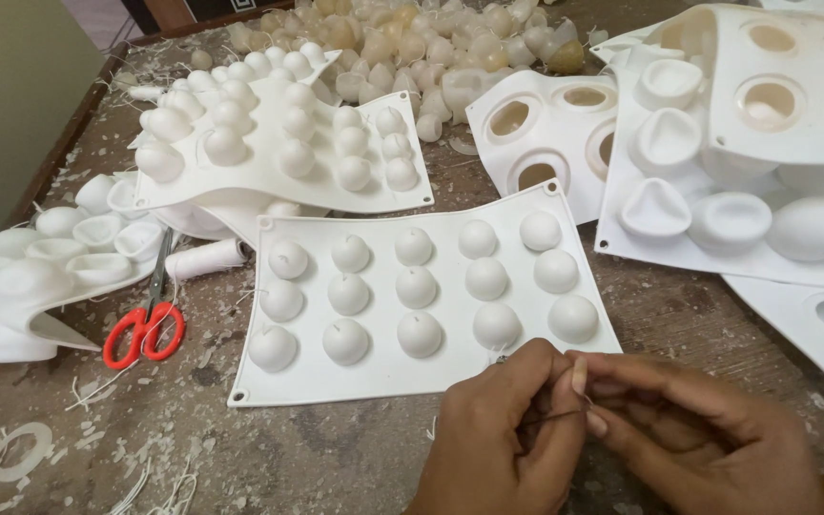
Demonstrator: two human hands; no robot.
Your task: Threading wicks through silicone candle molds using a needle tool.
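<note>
1. The left hand (507,429) and right hand (708,439) meet at the table's near edge, their fingertips pinching a thin dark needle (555,415) between them; whether a thread runs from it I cannot tell.
2. Just beyond the hands lies a white silicone mould (402,377), domes upward: fifteen rounded bumps in three rows of five, several topped by a tiny wick stub.
3. Behind it a second domed mould (269,172) rests tilted on other moulds.
4. One pair of red-handled scissors (145,329) lies to the left, a white thread spool (204,257) just beside the blades.
5. Larger moulds (717,191) are stacked to the right; a heap of pale wax balls (412,38) sits at the far side.
6. The brown table (336,448) is scuffed, strewn with wax flakes and wick scraps.
</note>
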